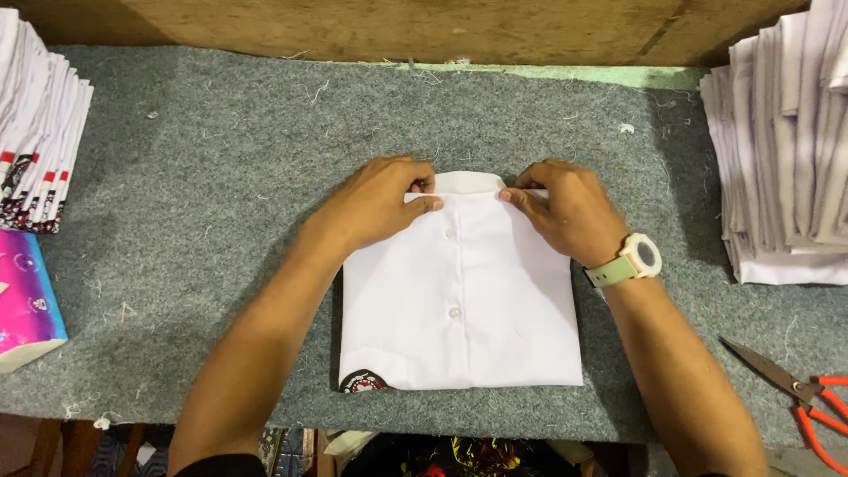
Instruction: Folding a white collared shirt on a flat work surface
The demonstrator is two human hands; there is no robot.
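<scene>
A folded white shirt (477, 309) lies front up on the grey felt mat (212, 177), its button placket running down the middle and a round patch (362, 382) at its lower left corner. My left hand (375, 201) pinches the left side of the collar (466, 183), thumb on top. My right hand (565, 208), with a pale green watch (634, 260) on the wrist, pinches the collar's right side. Both hands rest on the shirt's top edge.
A stack of folded white shirts (786, 150) stands at the right edge, another stack with red and dark patches (35, 124) at the left. A pink and blue box (25, 300) lies at left. Orange-handled scissors (795, 389) lie at lower right. A wooden board (397, 26) backs the mat.
</scene>
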